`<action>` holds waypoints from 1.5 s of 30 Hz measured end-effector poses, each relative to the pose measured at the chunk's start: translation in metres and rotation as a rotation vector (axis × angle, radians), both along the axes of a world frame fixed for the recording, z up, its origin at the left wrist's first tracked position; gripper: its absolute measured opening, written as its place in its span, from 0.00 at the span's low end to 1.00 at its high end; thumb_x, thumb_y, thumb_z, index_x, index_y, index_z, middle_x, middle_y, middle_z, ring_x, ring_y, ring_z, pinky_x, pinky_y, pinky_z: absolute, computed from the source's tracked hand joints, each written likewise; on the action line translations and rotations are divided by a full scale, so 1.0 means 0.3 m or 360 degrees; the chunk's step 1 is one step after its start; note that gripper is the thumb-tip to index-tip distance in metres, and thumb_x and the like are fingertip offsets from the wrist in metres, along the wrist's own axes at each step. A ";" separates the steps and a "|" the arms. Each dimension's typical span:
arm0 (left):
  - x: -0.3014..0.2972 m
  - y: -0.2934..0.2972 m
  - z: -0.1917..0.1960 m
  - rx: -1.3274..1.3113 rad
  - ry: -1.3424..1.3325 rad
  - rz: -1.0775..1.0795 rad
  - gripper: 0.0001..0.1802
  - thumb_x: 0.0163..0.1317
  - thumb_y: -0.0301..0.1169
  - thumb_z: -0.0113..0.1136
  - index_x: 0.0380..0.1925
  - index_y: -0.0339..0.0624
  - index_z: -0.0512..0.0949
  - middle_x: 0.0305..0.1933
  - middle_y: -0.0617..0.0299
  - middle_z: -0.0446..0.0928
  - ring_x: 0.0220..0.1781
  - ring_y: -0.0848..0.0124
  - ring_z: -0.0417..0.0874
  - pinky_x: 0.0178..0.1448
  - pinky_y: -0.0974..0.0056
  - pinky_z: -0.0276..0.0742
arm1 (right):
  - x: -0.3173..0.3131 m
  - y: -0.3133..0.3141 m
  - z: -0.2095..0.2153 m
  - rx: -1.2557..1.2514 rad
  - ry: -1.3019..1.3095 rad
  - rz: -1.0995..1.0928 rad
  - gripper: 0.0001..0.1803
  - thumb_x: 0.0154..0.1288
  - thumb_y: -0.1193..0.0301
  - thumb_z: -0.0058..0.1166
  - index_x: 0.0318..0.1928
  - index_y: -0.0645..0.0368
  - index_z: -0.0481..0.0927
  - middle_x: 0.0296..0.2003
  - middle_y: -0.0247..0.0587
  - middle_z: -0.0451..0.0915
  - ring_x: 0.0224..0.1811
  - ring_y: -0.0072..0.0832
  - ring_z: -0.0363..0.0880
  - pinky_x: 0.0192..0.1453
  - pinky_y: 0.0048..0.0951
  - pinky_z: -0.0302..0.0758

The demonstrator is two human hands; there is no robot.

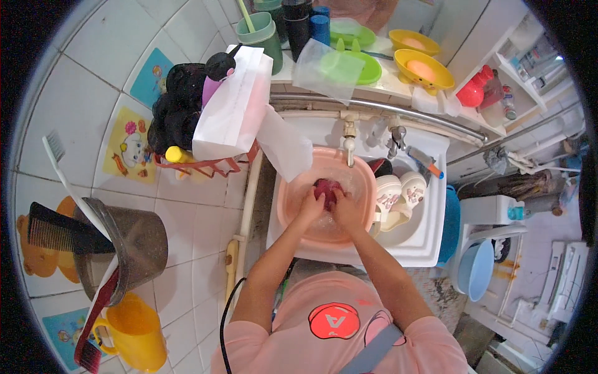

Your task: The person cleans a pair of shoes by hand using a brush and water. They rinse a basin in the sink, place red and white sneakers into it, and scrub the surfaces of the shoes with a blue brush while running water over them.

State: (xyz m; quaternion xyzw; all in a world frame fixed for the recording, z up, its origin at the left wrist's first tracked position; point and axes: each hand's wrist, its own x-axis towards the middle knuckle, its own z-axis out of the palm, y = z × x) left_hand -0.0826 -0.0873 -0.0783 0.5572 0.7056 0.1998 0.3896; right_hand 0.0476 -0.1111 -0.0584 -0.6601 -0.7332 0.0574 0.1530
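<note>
A pink plastic basin (283, 209) stands in the white sink, with water in it. My left hand (311, 206) and my right hand (345, 207) meet over the water. Between them they grip a wet, crumpled maroon cloth (326, 188). Fingers of both hands are curled onto it, and parts of them are hidden by the hands' backs. The cloth's full shape cannot be made out. Just beyond the basin's far rim hangs a tap (349, 153).
White printed slippers (389, 192) lie in the sink (430, 240) right of the basin. Behind it runs a metal rail (430, 117) below a shelf with green and yellow soap dishes (430, 73). Tissue (286, 153) hangs at left; a brown cup (152, 240) holds a comb.
</note>
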 end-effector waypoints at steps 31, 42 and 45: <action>0.003 0.025 0.016 -0.0981 -0.2119 0.0816 0.17 0.64 0.42 0.50 0.43 0.41 0.73 0.36 0.61 0.77 0.37 0.67 0.77 0.41 0.61 0.75 | -0.104 -0.040 0.210 0.0071 0.1009 0.0370 0.10 0.59 0.71 0.40 0.35 0.63 0.75 0.35 0.55 0.72 0.45 0.48 0.69 0.51 0.41 0.66; -0.066 0.050 0.237 0.0659 -0.0212 -0.0206 0.10 0.51 0.26 0.61 0.35 0.39 0.79 0.45 0.49 0.75 0.51 0.55 0.73 0.59 0.58 0.65 | 0.112 0.071 0.265 0.0327 0.0832 0.0192 0.23 0.44 0.77 0.58 0.47 0.58 0.75 0.43 0.47 0.77 0.49 0.44 0.71 0.56 0.40 0.65; -0.083 0.037 0.289 0.1032 0.0147 -0.0325 0.13 0.48 0.27 0.62 0.36 0.42 0.80 0.48 0.47 0.72 0.53 0.52 0.70 0.61 0.54 0.61 | 0.147 0.061 0.187 0.0198 0.0598 0.0463 0.21 0.43 0.75 0.62 0.43 0.59 0.77 0.37 0.48 0.75 0.46 0.45 0.70 0.49 0.40 0.68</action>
